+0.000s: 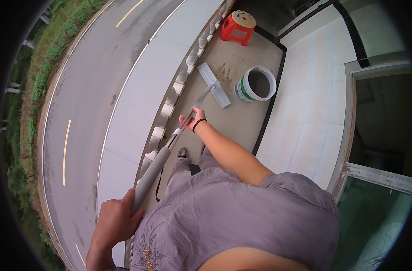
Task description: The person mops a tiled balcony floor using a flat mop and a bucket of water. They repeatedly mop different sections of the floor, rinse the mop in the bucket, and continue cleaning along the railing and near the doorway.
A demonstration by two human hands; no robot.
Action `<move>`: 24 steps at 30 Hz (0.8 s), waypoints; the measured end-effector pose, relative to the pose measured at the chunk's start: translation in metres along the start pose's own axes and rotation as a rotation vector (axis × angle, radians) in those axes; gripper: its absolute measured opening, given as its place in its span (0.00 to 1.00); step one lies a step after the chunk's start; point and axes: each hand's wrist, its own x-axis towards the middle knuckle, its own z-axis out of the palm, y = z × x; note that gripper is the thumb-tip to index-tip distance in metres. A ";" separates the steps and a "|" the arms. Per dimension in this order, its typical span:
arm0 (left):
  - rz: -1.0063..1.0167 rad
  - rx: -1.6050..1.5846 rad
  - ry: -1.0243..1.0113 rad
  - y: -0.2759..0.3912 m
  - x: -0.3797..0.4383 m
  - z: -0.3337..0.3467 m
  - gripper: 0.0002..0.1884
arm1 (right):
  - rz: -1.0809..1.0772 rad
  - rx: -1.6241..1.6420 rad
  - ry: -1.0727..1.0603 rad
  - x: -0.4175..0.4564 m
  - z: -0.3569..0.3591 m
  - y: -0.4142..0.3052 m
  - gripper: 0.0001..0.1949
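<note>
A flat mop slants across the view, its grey foam grip (153, 178) towards me and its pale rectangular head (222, 97) down on the beige tiled floor. My left hand (116, 216) is closed around the upper end of the grip. Further down, my right hand (196, 119), with a black band at the wrist, holds the metal pole; some of its fingers are hidden. To the right of the mop head stands a white plastic bucket (240, 90) with green markings, holding murky grey water (259, 84). Wet brownish smears (223, 73) mark the floor between them.
A white balustrade (172, 96) with a broad top ledge (141, 84) runs along my left, beyond which lies a road (87, 101). A red plastic stool (238, 28) stands at the far end. On the right are a pale tiled wall (307, 101) and a framed window (378, 169).
</note>
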 end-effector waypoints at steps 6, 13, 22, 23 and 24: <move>-0.151 -0.016 0.147 -0.009 -0.068 -0.036 0.33 | 0.081 -0.209 0.146 -0.026 0.036 0.044 0.12; -0.240 -0.151 0.093 0.013 -0.126 -0.081 0.30 | 0.028 -0.253 -0.094 -0.115 0.061 0.051 0.03; -0.107 -0.226 0.193 -0.024 -0.159 -0.081 0.33 | -0.159 -0.243 -0.446 -0.202 0.100 0.030 0.08; -0.074 -0.203 0.181 -0.024 -0.145 -0.081 0.33 | -0.182 -0.221 -0.467 -0.201 0.101 0.023 0.09; -0.028 -0.178 0.164 -0.030 -0.127 -0.079 0.33 | -0.230 -0.179 -0.479 -0.195 0.099 0.010 0.08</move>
